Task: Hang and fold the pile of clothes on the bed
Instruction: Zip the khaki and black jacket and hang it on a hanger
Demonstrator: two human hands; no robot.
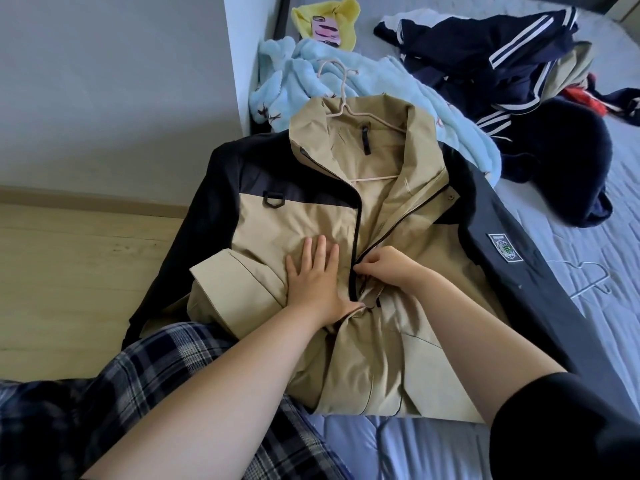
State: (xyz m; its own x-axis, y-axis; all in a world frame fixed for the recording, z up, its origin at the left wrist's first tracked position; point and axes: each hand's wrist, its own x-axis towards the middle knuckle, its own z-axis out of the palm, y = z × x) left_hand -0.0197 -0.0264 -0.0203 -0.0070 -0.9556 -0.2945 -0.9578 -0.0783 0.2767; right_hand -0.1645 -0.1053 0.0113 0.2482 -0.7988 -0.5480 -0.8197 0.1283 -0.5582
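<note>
My right hand [382, 268] hides what it pinches at the zipper [358, 233]; the jacket [298, 216] covers most of the hanger [343, 105], and I can't read its sleeve badge [504, 248].

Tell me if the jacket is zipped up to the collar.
No, the jacket lies open above the right hand, which pinches the zipper at chest height, and the hanger shows inside.

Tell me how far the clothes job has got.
Done: a hanger sits inside the jacket. In hand: the left hand presses the jacket front while the right hand pinches its zipper, open above. Left: the blue fleece and navy clothes lie unfolded on the bed; a spare hanger waits.
</note>
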